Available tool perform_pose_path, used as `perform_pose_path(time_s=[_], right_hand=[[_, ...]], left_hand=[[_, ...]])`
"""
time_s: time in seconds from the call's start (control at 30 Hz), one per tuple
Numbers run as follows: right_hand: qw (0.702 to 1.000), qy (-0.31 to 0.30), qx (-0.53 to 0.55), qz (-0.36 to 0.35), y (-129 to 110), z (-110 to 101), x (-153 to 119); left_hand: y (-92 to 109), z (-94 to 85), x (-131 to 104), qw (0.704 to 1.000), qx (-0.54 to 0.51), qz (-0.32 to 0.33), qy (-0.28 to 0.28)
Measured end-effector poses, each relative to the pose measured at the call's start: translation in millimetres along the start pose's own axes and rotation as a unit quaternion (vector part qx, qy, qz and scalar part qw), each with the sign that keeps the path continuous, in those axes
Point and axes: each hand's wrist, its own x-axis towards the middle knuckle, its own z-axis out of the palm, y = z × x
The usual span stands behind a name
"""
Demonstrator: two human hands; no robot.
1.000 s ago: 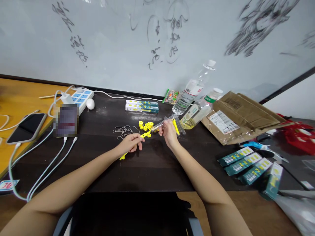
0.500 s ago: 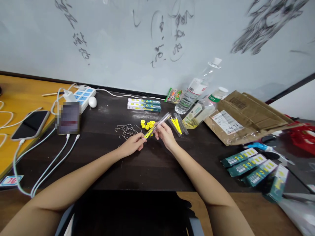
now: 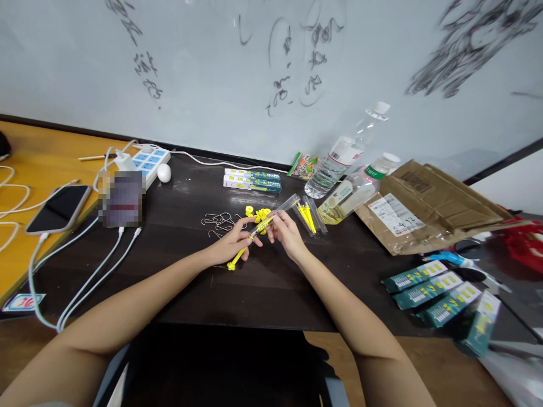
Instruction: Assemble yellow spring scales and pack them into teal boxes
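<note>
My left hand [image 3: 231,246] is closed around a slim yellow plastic stick [image 3: 238,258], whose wider end sticks out below it toward me. My right hand [image 3: 286,233] pinches a long clear plastic sleeve [image 3: 291,202] around the stick's upper part, with dark markings showing there. Behind my hands lie several small yellow rings or caps [image 3: 250,211], partly covered. Bent wire hooks [image 3: 218,220] are heaped left of these. To the right are clear sleeves with yellow sticks [image 3: 306,217] in them.
Printed narrow boxes [image 3: 252,181] lie at the back, and several green ones [image 3: 428,288] at the right. Two bottles [image 3: 335,167] and a cardboard parcel [image 3: 407,209] stand behind on the right. Phones [image 3: 59,209], cables and a power strip [image 3: 150,164] occupy the left.
The yellow stick now reaches out below my left hand, where before it showed only between my hands. My left hand's fingers have spread somewhat. The view has shifted slightly.
</note>
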Motion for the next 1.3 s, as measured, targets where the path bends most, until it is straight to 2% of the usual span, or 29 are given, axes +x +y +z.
perform_pose_path(time_s=[0.17,0.3,0.53,0.67,0.93,1.03,1.17,1.3], right_hand=[[0.999,0.013,0.047,0.005,-5.6,-1.9,1.6],[0.999,0.017,0.042,-0.012,-6.9,-1.3,1.5],[1.000,-0.005,0.006,-0.015,-0.5,2.6,-0.5],[1.000,-0.007,0.016,-0.005,2.2,0.8,-0.5],[0.997,-0.059,0.052,0.019,6.8,8.5,-5.4],[0.997,-0.067,0.035,0.005,8.0,13.5,-8.3],[0.996,-0.086,0.030,0.010,11.7,19.3,-11.4],[0.989,-0.133,0.057,0.038,15.3,26.1,-16.3]], left_hand=[[-2.8,-2.9,0.1,0.995,0.074,-0.058,0.039],[-1.0,-0.1,-1.1,0.987,0.139,-0.039,0.066],[3.0,8.0,-0.9,0.997,0.010,-0.053,0.060],[3.1,6.5,2.6,0.989,-0.047,-0.073,0.119],[8.7,8.6,3.0,0.965,-0.168,-0.033,0.196],[9.6,10.8,1.5,0.955,-0.178,-0.050,0.230],[12.1,12.9,0.0,0.941,-0.185,-0.104,0.264],[13.4,16.6,-1.5,0.931,-0.198,-0.151,0.265]])
